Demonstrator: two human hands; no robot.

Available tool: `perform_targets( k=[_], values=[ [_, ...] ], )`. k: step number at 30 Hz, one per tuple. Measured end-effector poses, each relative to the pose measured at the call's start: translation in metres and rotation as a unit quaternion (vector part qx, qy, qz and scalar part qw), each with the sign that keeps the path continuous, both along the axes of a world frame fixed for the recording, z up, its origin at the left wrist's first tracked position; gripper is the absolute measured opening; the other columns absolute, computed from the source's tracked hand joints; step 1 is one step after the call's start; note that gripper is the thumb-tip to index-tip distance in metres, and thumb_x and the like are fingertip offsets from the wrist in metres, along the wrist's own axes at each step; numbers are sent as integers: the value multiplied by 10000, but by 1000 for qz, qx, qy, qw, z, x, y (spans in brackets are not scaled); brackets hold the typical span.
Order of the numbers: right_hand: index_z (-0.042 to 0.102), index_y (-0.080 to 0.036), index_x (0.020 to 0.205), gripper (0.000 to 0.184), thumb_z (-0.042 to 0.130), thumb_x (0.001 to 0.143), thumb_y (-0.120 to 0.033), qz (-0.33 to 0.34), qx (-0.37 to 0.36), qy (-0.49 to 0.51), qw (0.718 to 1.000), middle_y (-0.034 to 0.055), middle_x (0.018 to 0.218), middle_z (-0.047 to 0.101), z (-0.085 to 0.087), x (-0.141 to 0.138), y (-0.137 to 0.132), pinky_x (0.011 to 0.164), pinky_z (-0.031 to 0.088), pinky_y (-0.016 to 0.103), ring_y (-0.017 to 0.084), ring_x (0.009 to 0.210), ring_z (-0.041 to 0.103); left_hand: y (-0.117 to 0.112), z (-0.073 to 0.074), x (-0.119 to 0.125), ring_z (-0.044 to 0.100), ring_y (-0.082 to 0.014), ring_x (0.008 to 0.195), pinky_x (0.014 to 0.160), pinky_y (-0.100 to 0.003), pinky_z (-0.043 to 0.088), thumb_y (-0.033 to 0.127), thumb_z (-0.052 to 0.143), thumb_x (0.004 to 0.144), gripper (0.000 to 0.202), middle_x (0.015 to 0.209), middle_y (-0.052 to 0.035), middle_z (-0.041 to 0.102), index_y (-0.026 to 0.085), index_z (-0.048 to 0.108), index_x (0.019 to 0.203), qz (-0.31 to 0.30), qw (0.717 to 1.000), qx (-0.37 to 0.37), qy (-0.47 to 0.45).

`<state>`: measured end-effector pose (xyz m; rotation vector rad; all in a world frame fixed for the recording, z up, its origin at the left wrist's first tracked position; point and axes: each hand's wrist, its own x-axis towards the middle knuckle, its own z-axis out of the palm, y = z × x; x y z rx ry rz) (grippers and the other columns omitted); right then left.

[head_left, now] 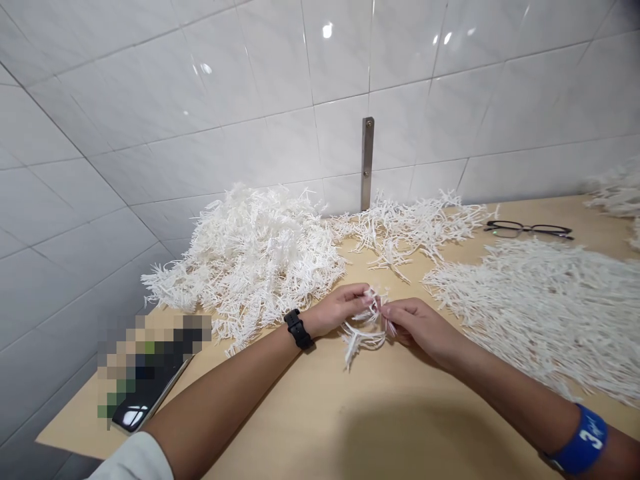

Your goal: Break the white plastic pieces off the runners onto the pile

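Over the middle of the table, my left hand [345, 307] pinches a white branched plastic sprig [371, 310] between thumb and fingers. Close by on its right, my right hand [413, 323] is closed at the fingertips on thin white strands of the same kind. Whether both hands hold one sprig or two is hard to make out. Below the fingers, another white curved sprig [357, 339] shows, hanging or lying just over the wood. The palm side of my right hand is hidden.
A tall heap of white sprigs [260, 247] stands left, a looser heap [415, 223] behind, a flat spread pile [545, 300] right. Black-framed glasses [530, 229] lie at the back right. A dark, partly blurred device [145, 393] lies left. A metal bracket [367, 163] is fixed to the tiled wall.
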<state>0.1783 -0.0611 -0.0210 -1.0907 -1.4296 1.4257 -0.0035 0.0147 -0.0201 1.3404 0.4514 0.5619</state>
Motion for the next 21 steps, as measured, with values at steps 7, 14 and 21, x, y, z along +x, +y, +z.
perform_targets(
  k=[7,14,21],
  values=[
    [501,-174,568,329,651,785,-372,-48,-134,225,964,-71,501,306,8,9,1,466,95,243,56,447,175,-1,1,3,528,-96,625,594,-234,378,454,778,738,377,829,-48,608,122,626,832,26,996,-80,-22],
    [554,-168,674,340,588,841,-463,-28,-215,265,940,-29,580,457,11,13,2,453,76,216,53,455,170,-2,0,2,531,-100,637,612,-240,380,476,760,752,384,819,-39,600,128,613,821,37,998,-53,-4],
    [531,-183,679,587,544,798,-758,-7,-138,20,990,-96,468,292,10,-5,-9,433,69,235,59,436,158,-7,5,4,529,-125,688,678,-260,391,538,698,792,421,733,-17,595,131,594,792,43,995,82,44]
  ],
)
